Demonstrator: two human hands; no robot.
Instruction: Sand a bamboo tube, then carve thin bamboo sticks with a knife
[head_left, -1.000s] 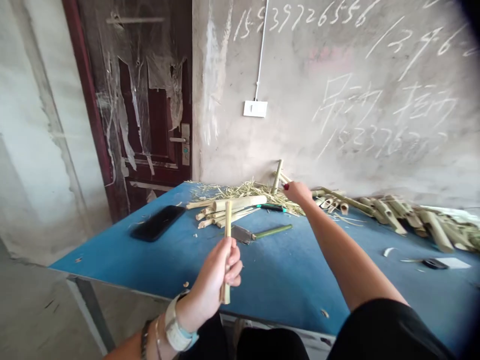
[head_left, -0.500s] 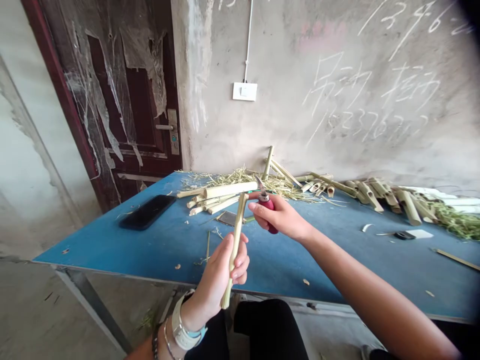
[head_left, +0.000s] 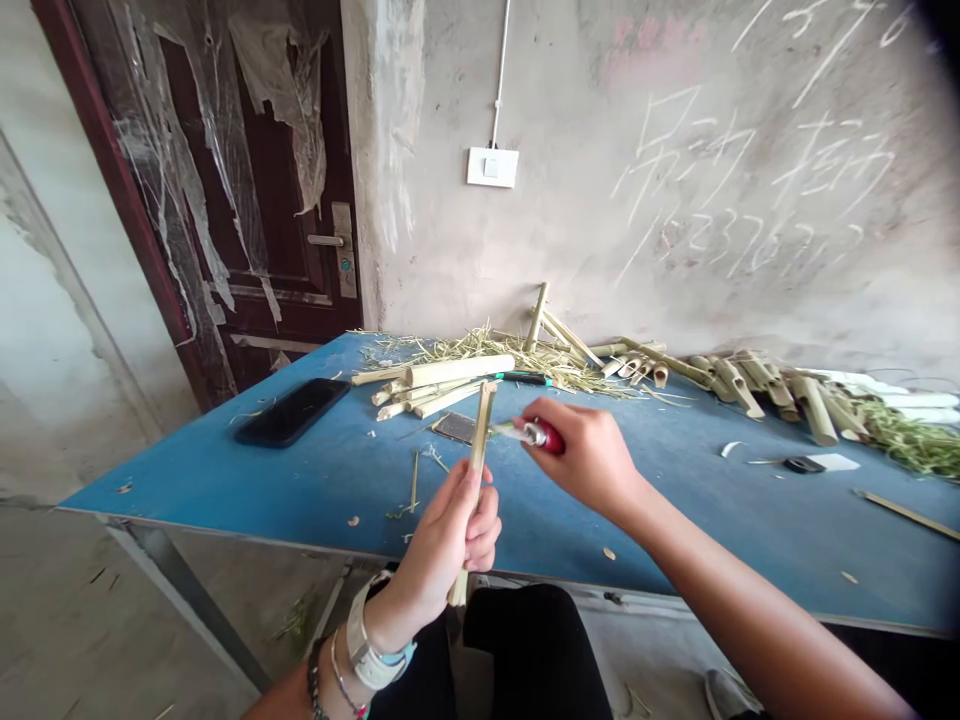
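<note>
Near the table's front edge, my left hand (head_left: pixel 457 530) is closed around a pale green bamboo stick (head_left: pixel 482 430), which stands nearly upright with its top end tilted away from me. My right hand (head_left: pixel 581 450) grips a red-handled knife (head_left: pixel 551 438). Its blade is blurred and points left at the upper part of the stick; whether the two touch I cannot tell. Behind the stick a small dark flat plate (head_left: pixel 455 427) lies on the table. Several cut bamboo pieces (head_left: pixel 442 385) are piled just beyond it.
A black phone (head_left: pixel 292 412) lies on the left of the blue table (head_left: pixel 300 500). Bamboo shavings (head_left: pixel 472 347) cover the back edge. Bamboo tubes (head_left: pixel 750 385) are heaped at the back right, near a black-and-white blade tool (head_left: pixel 821 464). A thin strip (head_left: pixel 907 512) lies at the right.
My right hand has lowered and turned, so the knife's blade has swung from pointing up to pointing left at the stick. My left hand keeps hold of the stick.
</note>
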